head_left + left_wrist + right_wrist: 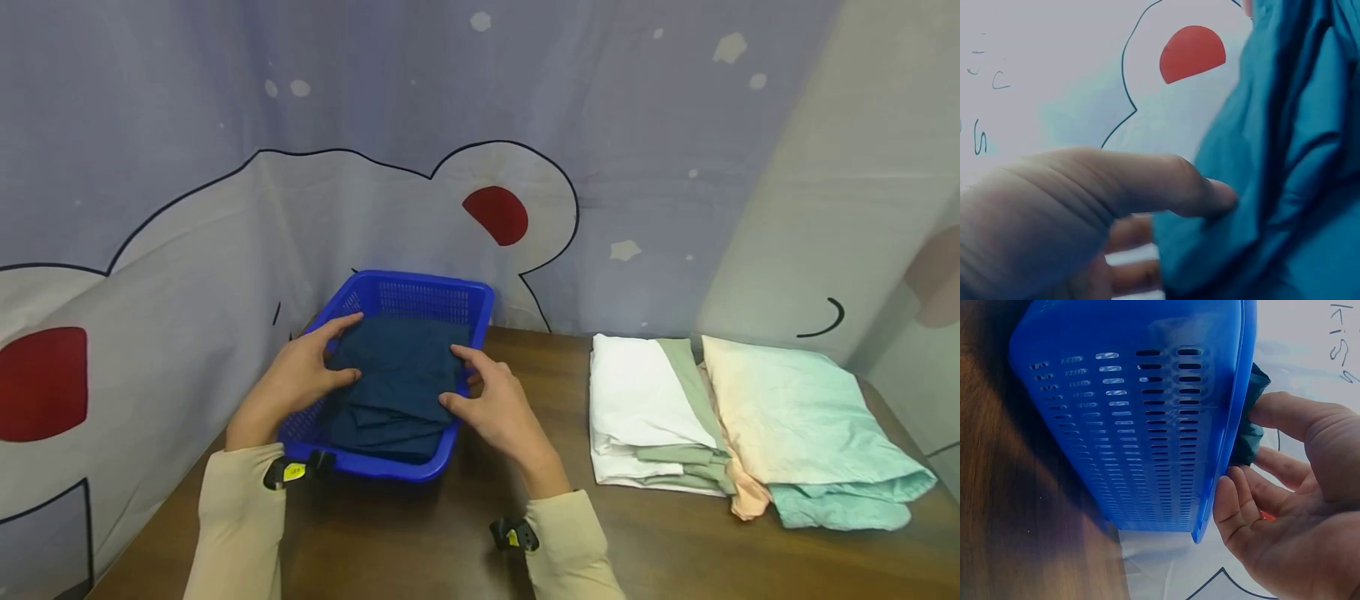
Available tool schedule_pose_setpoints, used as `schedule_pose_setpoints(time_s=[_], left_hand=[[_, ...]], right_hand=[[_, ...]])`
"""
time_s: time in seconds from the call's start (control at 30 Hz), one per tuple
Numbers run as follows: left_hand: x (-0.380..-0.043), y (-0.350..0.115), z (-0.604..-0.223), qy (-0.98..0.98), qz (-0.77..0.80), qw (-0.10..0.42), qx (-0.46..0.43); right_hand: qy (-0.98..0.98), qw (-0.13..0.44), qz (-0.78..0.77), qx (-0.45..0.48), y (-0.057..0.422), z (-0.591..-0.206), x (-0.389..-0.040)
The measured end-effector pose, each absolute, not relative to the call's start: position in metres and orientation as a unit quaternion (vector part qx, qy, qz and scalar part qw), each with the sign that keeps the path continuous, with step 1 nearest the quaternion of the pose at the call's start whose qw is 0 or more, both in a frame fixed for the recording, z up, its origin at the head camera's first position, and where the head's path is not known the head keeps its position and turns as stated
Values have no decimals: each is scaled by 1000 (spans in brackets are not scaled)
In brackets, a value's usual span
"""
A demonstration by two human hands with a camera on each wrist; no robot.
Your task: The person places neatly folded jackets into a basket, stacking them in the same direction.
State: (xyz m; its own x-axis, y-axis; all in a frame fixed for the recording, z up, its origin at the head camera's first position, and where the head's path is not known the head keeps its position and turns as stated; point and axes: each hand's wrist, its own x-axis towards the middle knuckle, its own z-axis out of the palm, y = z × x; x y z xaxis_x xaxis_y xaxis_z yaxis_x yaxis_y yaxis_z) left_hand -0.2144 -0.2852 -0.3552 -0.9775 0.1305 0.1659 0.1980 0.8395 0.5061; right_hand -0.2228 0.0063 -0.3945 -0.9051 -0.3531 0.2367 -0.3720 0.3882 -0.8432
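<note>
A folded dark blue cloth (405, 358) lies in a blue plastic basket (480, 304), its top near the rim. My left hand (300, 375) holds the cloth's left side. In the left wrist view the thumb (1191, 187) presses the folded cloth (1297, 156), and other fingers pass behind it. On the other side, my right hand (498, 404) holds the right edge, thumb and index finger spread apart. In the right wrist view a bit of cloth (1252, 425) shows between thumb and fingers above the basket's rim, and the lower fingers are by the rim.
To the right on the brown wooden table (360, 542) lies a folded white and green cloth (637, 392). Beside it is a folded cream and turquoise cloth (802, 417), with a peach cloth part (750, 496) between them. A patterned curtain (637, 167) hangs behind the table.
</note>
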Motion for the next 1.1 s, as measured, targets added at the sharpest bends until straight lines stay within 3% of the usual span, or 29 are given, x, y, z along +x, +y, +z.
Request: schedule_pose_setpoints(time_s=[0.2, 0.33, 0.87, 1.1], left_hand=[[-214, -286, -359, -964, -251, -8, -84], [-212, -281, -358, -962, -259, -29, -81], [-214, -247, -357, -947, -292, 57, -122], [-216, -220, -357, -943, -296, 61, -141]], right_hand=[[-837, 18, 499, 225, 11, -394, -226], [-834, 5, 502, 228, 16, -392, -227], [-814, 18, 543, 207, 42, -383, -228], [-827, 39, 525, 198, 57, -378, -229]])
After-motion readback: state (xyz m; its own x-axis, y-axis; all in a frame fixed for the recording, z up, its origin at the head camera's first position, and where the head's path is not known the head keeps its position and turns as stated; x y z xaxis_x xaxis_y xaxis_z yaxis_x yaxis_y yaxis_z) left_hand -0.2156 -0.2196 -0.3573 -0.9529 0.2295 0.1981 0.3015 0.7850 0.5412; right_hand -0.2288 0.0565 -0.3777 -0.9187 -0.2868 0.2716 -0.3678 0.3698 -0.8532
